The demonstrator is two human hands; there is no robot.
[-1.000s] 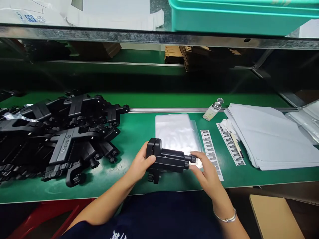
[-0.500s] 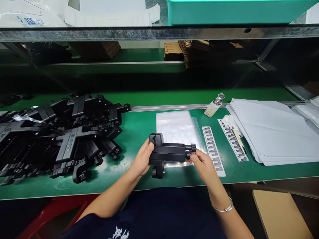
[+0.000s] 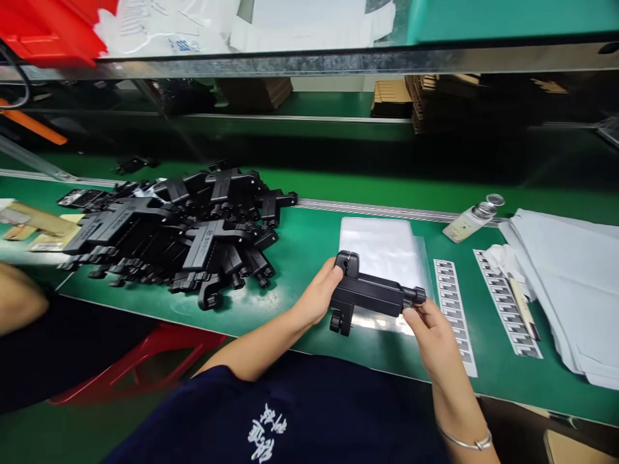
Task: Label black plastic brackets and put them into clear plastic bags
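Observation:
Both of my hands hold one black plastic clamp part (image 3: pixel 370 294) a little above the green bench (image 3: pixel 300 251). My left hand (image 3: pixel 316 298) grips its thick left end, thumb on top. My right hand (image 3: pixel 432 332) pinches the knob at its right end. Under and behind the part lies a stack of clear plastic bags (image 3: pixel 384 254). A big heap of the same black parts (image 3: pixel 188 229) is piled to the left of my left hand.
Two strips of printed labels (image 3: pixel 454 309) lie right of the bags, with a small bottle (image 3: pixel 471 220) behind them and a pile of white sheets (image 3: pixel 575 277) at far right. Another person's arm (image 3: pixel 17 298) shows at the left edge. A red stool (image 3: pixel 145 361) stands below the bench.
The view has swung to the left, so everything sits further right in the picture. Both hands keep their hold on the black part, which is now slightly tilted down to the right.

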